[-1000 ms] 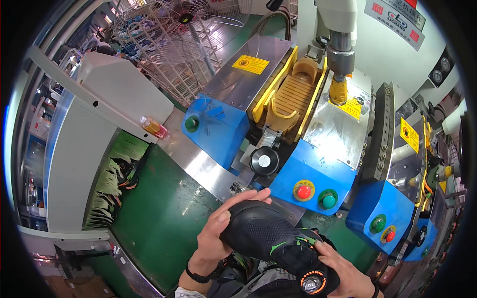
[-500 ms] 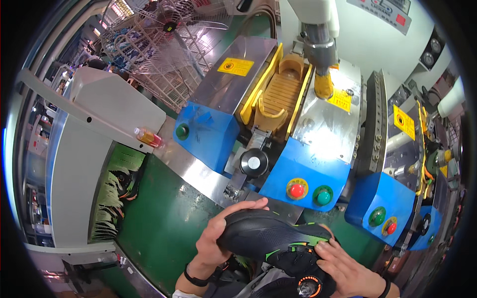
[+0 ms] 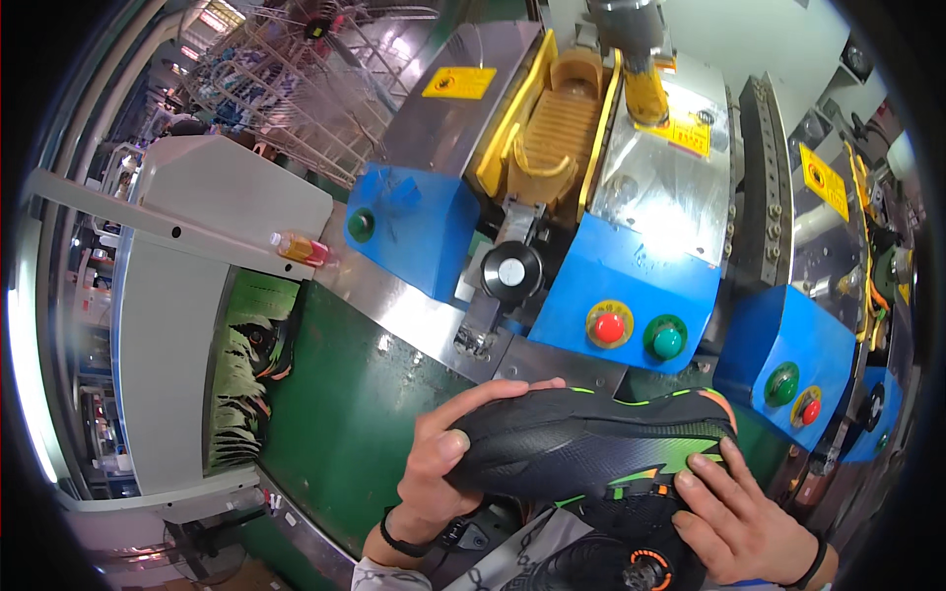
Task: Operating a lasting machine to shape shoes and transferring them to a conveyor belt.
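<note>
A black sneaker [image 3: 581,448] with green and orange accents lies on its side between my hands, near the lower edge of the view. My left hand [image 3: 434,468] is closed round its left end, with the thumb against the upper and the fingers along the sole edge. At the other end my right hand [image 3: 739,517] grips the shoe, its fingertips pressed on the green-patterned side. Just below is a round dial [image 3: 647,571] with an orange ring; I cannot tell whether it belongs to this same shoe.
Ahead stands a pressing machine with a yellow-walled shoe cradle [image 3: 567,133], a black knob [image 3: 511,271], a red button [image 3: 609,328] and a green button [image 3: 668,342]. A bottle [image 3: 301,248] rests at left beside a grey housing [image 3: 232,192] with a green strip curtain [image 3: 239,404].
The shoe has moved right and turned, so more of its side shows. Both hands keep their hold. The machine sits higher in the picture.
</note>
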A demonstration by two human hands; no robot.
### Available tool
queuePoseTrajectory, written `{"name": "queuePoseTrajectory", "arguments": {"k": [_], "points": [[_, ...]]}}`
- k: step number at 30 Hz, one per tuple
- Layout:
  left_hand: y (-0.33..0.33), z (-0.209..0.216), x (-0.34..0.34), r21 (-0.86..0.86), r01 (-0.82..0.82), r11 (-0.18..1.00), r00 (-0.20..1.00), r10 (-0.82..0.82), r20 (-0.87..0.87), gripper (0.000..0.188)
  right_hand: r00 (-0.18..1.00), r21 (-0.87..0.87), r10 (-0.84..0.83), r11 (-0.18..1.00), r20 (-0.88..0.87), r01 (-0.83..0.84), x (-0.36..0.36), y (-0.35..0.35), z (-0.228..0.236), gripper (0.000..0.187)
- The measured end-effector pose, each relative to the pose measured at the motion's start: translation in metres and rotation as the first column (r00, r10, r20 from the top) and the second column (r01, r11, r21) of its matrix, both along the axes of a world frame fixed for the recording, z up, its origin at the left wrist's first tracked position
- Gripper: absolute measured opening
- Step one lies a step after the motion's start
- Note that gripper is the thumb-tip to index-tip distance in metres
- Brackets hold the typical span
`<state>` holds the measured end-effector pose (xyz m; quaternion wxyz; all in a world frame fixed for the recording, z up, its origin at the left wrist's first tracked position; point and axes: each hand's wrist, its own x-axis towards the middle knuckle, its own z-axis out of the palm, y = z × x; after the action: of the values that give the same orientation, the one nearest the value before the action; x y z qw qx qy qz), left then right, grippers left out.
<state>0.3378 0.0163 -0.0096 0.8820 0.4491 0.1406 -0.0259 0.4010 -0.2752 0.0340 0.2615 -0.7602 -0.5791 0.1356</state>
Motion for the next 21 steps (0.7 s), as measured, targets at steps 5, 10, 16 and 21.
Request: {"name": "queuePoseTrajectory", "arguments": {"k": [5,10,16,21], "points": [[-0.005,-0.004,0.004,0.028,-0.004,1.0,1.0,0.004,-0.023,0.069,1.0,-0.123,0.007,0.992,-0.017,-0.009,-0.001,-0.004,-0.004,0.036],[-0.001,0.007,0.006,-0.04,0.092,0.995,0.995,-0.091,0.044,0.071,0.966,-0.048,-0.12,0.993,-0.229,0.111,-0.004,-0.008,-0.008,0.064],[0.001,0.012,0.006,-0.057,0.157,0.986,0.986,-0.153,0.068,0.077,0.932,0.069,-0.089,0.99,-0.351,0.121,-0.013,-0.015,-0.015,0.075],[0.01,0.006,0.008,-0.049,0.129,0.99,0.987,-0.123,0.107,0.077,0.869,0.075,-0.057,0.991,-0.491,0.108,-0.011,-0.013,-0.024,0.084]]}}
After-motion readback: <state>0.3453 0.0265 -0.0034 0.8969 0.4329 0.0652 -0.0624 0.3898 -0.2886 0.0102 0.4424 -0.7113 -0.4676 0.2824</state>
